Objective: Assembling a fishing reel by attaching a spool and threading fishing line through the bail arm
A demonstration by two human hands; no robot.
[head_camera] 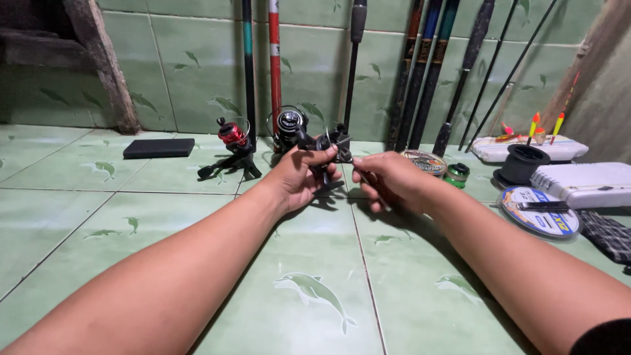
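Above the green tiled floor (164, 217), out toward the wall end, the left hand (299, 177) has its fingers (323, 158) clamped on a black fishing reel (328, 148). The right hand (388, 181) sits just beside it, fingers pinched together on the reel's thin part. A red reel (231, 135) and another black reel (289, 125) stand behind, by the rods (420, 72) leaning on the wall.

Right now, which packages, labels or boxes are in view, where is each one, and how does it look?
Round line spool, floor at right: flat disc, blue, white and yellow label.
Round tin, behind the right hand: printed lid.
Small green jar, beside the tin.
White tackle box, far right: rectangular.
Black flat box, left by the wall.
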